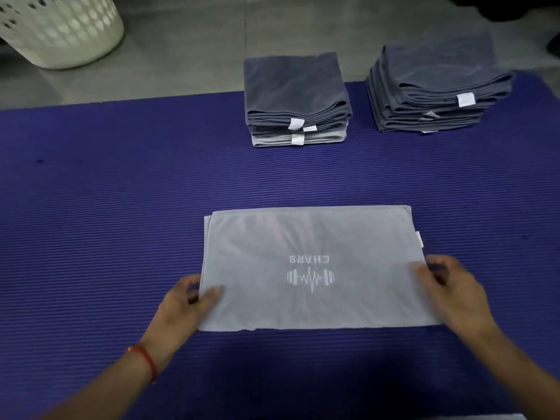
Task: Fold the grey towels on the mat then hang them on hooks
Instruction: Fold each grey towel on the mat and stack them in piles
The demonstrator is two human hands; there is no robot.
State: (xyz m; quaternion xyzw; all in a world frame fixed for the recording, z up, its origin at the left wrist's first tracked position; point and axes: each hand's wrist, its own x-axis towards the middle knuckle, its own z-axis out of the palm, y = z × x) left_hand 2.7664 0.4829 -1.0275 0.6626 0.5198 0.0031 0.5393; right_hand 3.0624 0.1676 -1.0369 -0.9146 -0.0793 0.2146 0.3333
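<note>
Near the mat's front edge, the left hand pinches the left side of a soft, pale grey folded towel, thumb on top; the right hand grips its right side. The towel lies flat, rectangular, on the ribbed purple mat. Two stacks of folded dark grey towels sit along the far edge.

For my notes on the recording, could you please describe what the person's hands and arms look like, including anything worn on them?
Both forearms are bare, with no sleeves or gloves in view. The left hand has a red thread band round its wrist, with a small gold-coloured bit on it. The right hand and its wrist carry nothing: no rings, watch or markings show.
</note>
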